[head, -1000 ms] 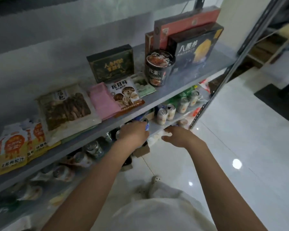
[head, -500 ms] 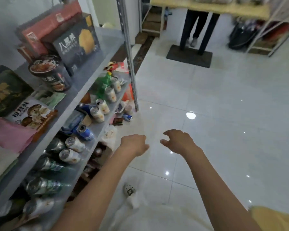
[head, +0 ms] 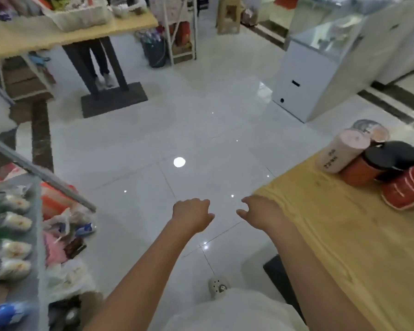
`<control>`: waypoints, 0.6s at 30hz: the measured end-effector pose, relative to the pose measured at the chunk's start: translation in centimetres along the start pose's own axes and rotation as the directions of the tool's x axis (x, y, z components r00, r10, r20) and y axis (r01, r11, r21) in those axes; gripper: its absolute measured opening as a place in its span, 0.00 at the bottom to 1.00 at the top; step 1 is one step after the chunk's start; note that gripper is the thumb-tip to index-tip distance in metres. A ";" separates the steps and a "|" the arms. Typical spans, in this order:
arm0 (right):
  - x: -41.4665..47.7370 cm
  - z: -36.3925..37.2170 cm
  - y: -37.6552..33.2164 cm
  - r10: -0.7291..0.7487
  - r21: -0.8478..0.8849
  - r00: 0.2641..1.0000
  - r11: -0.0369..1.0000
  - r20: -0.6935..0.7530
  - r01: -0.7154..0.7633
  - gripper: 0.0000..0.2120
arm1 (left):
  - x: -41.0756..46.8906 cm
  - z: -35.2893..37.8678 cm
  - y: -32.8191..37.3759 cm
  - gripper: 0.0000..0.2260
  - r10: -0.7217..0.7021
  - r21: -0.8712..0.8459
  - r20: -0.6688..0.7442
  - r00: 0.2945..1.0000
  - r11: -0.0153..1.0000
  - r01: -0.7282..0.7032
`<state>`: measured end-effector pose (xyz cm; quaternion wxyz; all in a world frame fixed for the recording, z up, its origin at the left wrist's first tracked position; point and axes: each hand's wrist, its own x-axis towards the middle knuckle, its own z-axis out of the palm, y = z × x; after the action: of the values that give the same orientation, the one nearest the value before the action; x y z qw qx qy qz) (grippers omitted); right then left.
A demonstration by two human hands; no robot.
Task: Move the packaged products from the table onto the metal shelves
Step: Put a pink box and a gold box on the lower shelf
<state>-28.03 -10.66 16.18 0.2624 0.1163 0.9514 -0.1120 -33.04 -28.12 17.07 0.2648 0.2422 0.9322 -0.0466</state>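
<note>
Products: a group at the far right end of the wooden table (head: 339, 247), touching one another. A pale pink cup (head: 339, 151) lies tilted, an orange tub with a black lid (head: 378, 163) beside it, a red pack (head: 409, 189) nearest the edge of the view, and a round lidded cup (head: 371, 130) behind them.
Left hand (head: 191, 215): held out over the floor, empty, grip loosely curled with the fingers apart from the thumb, holding nothing.
Right hand (head: 261, 211): beside the near corner of the table, empty, grip apart, fingers spread and bent, well apart from the products.
Metal shelf (head: 37, 235): at the left edge, carrying cans and bottles (head: 12, 220) lying in a row; bags and wrappers (head: 67, 235) sit beneath it on the floor.
Floor (head: 189, 130): glossy white tile with light spots.
Background: a second table (head: 58, 37) holding a white basket (head: 79, 16), someone's legs (head: 101, 63) behind its post, and a white glass-topped cabinet (head: 320, 68) to the right.
</note>
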 end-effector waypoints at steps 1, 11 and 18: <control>-1.2 0.7 0.8 0.052 0.038 0.999 0.998 -0.006 -0.051 0.25 | -0.2 0.1 0.7 0.21 0.048 0.037 -0.003 0.999 0.998 -0.048; -17.4 9.0 8.5 0.434 0.271 0.898 0.858 0.073 -0.436 0.21 | -4.1 4.9 12.0 0.20 0.455 0.184 0.136 0.880 0.861 -0.474; -26.3 12.6 13.3 0.628 0.411 0.775 0.689 0.073 -0.597 0.21 | -7.8 6.3 20.7 0.18 0.644 0.238 0.125 0.755 0.719 -0.653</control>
<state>3.67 -5.83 17.41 0.2187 0.4833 0.8209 -0.2114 -14.41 -14.63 16.62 0.2446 0.5853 0.7688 -0.0804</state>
